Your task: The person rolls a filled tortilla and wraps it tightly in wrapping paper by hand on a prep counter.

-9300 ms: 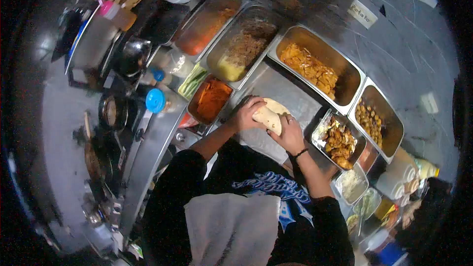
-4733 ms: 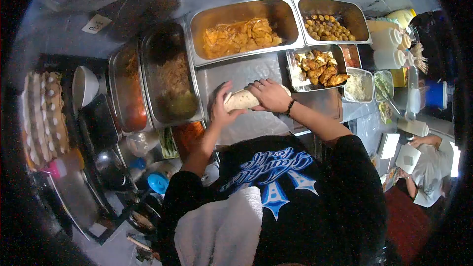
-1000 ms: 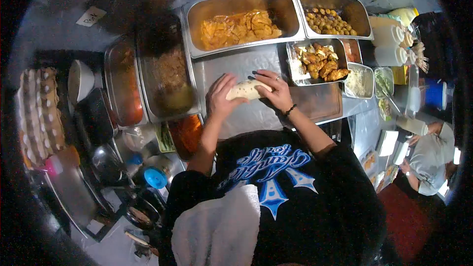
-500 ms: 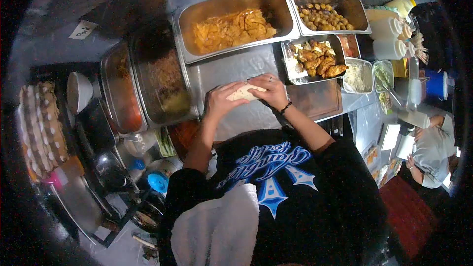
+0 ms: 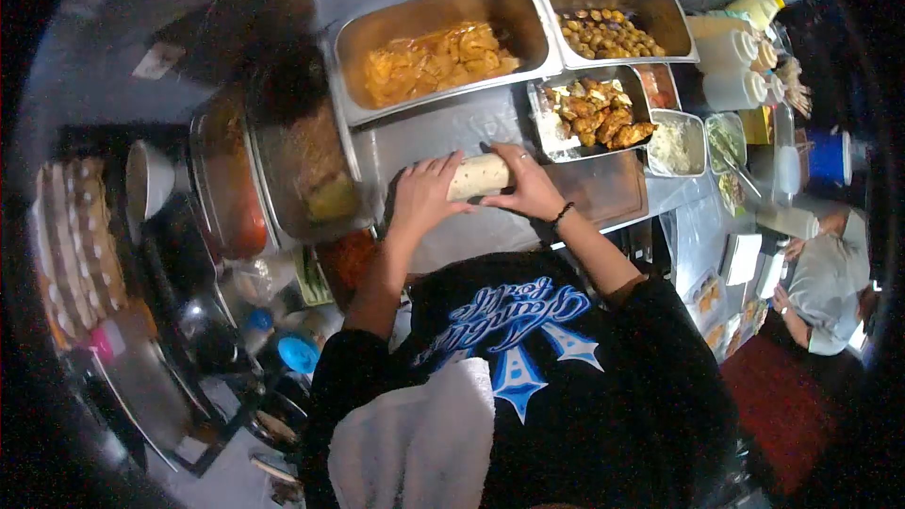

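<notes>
A rolled tortilla wrap, pale with brown toasted spots, lies crosswise between my two hands. My left hand is closed around its left end, the thumb on the near side. On the other end, my right hand is closed with its thumb along the near side; a ring and a dark bracelet show on that arm. Beneath the hands is a silvery metal worktop. What fills the wrap is hidden.
Beyond the worktop stand a steel pan of orange-sauced meat, a pan of small round potatoes and a tray of browned chicken pieces. Deep food pans line the left. Squeeze bottles and another person are at right.
My hands have shifted toward the wrap's two ends, so more of its middle shows. The wrap has moved slightly right and up. At right, the other person's hands have moved a little.
</notes>
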The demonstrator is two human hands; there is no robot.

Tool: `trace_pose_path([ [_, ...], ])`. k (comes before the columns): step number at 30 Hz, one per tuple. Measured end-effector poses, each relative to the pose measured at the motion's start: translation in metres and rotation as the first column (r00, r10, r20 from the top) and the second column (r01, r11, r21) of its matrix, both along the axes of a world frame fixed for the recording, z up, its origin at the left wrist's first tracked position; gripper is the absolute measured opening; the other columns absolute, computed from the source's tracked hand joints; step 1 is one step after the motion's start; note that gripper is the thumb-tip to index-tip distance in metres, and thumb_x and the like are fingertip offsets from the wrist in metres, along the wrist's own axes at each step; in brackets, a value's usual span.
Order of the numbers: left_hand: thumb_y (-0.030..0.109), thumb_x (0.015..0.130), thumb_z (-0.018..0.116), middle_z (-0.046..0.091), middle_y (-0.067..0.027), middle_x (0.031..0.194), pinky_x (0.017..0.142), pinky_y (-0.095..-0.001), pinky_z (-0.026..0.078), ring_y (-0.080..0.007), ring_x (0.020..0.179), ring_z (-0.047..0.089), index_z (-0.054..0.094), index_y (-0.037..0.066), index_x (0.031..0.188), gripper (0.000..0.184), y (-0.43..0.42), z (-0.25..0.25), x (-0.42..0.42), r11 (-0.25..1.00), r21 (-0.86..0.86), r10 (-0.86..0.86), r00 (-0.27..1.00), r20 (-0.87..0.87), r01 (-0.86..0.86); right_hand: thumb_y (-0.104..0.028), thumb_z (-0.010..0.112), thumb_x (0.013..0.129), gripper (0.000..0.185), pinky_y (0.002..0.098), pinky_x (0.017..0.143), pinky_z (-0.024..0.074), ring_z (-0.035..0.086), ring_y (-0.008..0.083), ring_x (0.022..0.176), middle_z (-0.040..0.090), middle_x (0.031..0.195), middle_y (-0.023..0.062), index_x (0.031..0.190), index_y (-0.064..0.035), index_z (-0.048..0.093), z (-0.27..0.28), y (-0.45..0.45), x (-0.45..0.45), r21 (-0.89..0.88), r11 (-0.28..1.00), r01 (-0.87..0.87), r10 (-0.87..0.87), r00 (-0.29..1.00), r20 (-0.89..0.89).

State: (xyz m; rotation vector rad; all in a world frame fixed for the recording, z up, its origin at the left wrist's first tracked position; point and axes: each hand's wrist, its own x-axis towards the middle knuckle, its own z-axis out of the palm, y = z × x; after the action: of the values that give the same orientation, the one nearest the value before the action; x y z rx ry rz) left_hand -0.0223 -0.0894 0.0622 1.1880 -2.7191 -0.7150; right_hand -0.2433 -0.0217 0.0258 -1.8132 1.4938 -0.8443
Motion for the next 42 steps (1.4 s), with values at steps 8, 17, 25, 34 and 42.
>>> trace_pose_path([
  [8, 0.045, 0.057, 0.086, 0.063, -0.0116, 0.111, 0.083, -0.0404, 0.05, -0.0313, 0.095, 0.061, 0.053, 0.005, 0.129, 0.089, -0.01, -0.078, 0.018, 0.934, -0.326, -0.179, 0.981, -0.071, 0.147, -0.053, 0.083, 0.061, 0.084, 0.0443, 0.094, 0.0462, 0.058, 0.0335, 0.108, 0.061, 0.117, 0.016, 0.123, -0.0032, 0.056, 0.015, -0.017, -0.001, -0.183, 0.973, -0.142, 0.126, 0.987, -0.096],
  [17, 0.023, 0.06, 0.083, 0.058, -0.0165, 0.124, 0.091, -0.0464, 0.048, -0.0356, 0.111, 0.055, 0.049, 0.01, 0.133, 0.082, -0.014, -0.034, -0.003, 0.995, 0.009, -0.095, 0.988, 0.118, 0.095, -0.039, 0.082, 0.057, 0.061, 0.0442, 0.083, 0.0489, 0.057, 0.0313, 0.101, 0.06, 0.096, 0.0091, 0.107, -0.0097, 0.06, -0.023, -0.023, 0.007, -0.091, 0.98, -0.178, 0.124, 0.9, -0.418],
  [25, 0.022, 0.061, 0.083, 0.062, -0.0168, 0.101, 0.08, -0.0446, 0.051, -0.035, 0.091, 0.061, 0.054, 0.002, 0.127, 0.076, -0.002, -0.024, 0.004, 0.993, -0.062, -0.102, 0.991, -0.082, 0.097, -0.035, 0.078, 0.068, 0.058, 0.0448, 0.083, 0.0528, 0.062, 0.0333, 0.104, 0.065, 0.111, 0.0126, 0.118, -0.0109, 0.06, 0.015, -0.023, 0.005, 0.161, 0.969, -0.187, 0.228, 0.927, -0.298],
  [34, 0.02, 0.06, 0.081, 0.062, -0.0117, 0.108, 0.082, -0.0423, 0.054, -0.0321, 0.101, 0.061, 0.049, 0.005, 0.134, 0.082, 0.015, -0.008, 0.005, 0.998, 0.043, -0.038, 0.999, 0.024, 0.037, -0.032, 0.078, 0.066, 0.068, 0.0436, 0.088, 0.0512, 0.059, 0.0324, 0.104, 0.061, 0.113, 0.0131, 0.125, -0.0064, 0.055, 0.021, -0.008, 0.008, 0.098, 0.959, -0.266, 0.283, 0.887, -0.364],
  [42, 0.02, 0.062, 0.079, 0.062, -0.0104, 0.107, 0.08, -0.0432, 0.054, -0.031, 0.101, 0.061, 0.05, 0.009, 0.135, 0.079, 0.015, 0.001, 0.003, 0.998, 0.035, -0.046, 0.999, 0.029, 0.044, -0.036, 0.074, 0.075, 0.058, 0.0439, 0.089, 0.0501, 0.059, 0.0341, 0.104, 0.061, 0.114, 0.0136, 0.122, -0.0062, 0.058, 0.029, -0.012, 0.006, 0.096, 0.964, -0.247, 0.264, 0.919, -0.291],
])
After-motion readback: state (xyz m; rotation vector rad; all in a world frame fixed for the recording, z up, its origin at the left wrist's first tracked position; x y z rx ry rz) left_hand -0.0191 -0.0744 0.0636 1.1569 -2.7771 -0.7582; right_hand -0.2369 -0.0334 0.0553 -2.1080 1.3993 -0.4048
